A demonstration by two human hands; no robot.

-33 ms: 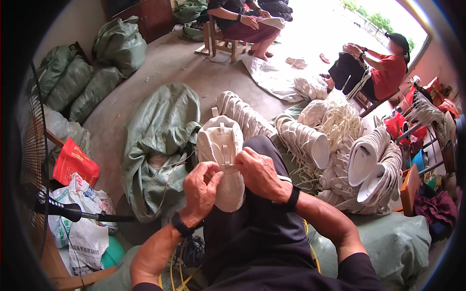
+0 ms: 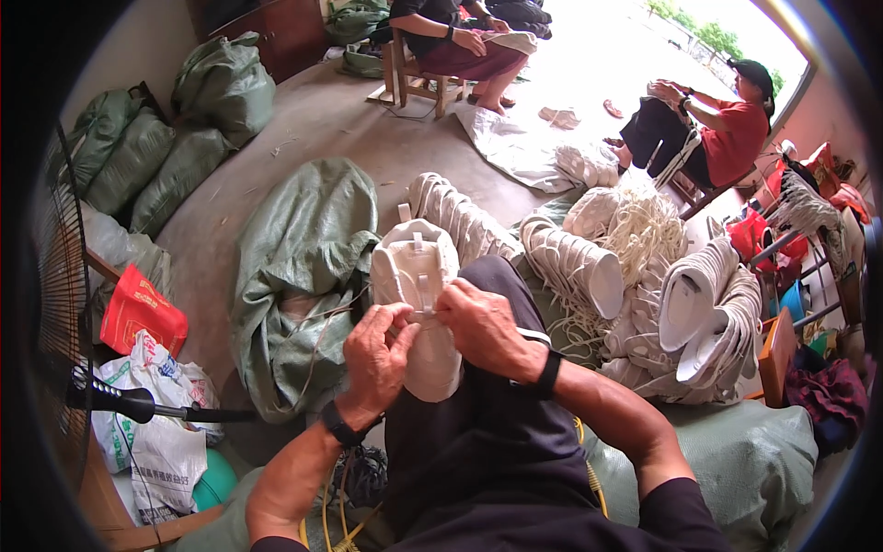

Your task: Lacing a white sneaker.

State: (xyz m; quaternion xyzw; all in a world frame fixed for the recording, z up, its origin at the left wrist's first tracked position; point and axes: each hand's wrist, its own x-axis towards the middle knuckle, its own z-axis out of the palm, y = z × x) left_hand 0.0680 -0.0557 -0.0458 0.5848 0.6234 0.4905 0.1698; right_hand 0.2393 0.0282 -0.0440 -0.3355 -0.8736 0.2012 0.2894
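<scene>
A cream-white shoe upper (image 2: 432, 368) rests toe-down against my dark-trousered thigh, its throat and loops facing me. My left hand (image 2: 375, 354) is closed in a pinch at the left side of the throat. From the right, my right hand (image 2: 489, 329) pinches the opposite edge, fingertips pressed together. Whatever thin lace may lie between the fingertips is too small to make out. A pale strip (image 2: 533, 337) shows beside my right wrist.
Stacked white shoe uppers (image 2: 575, 267) and loose laces (image 2: 644, 216) heap up at my right. A green woven sack (image 2: 299, 276) lies at left, near a fan (image 2: 69, 304) and a red bag (image 2: 143, 308). Two people sit farther off, one holding a similar upper.
My right hand has shifted slightly left and up, closer to the left fingertips. My left hand has risen a little along the upper.
</scene>
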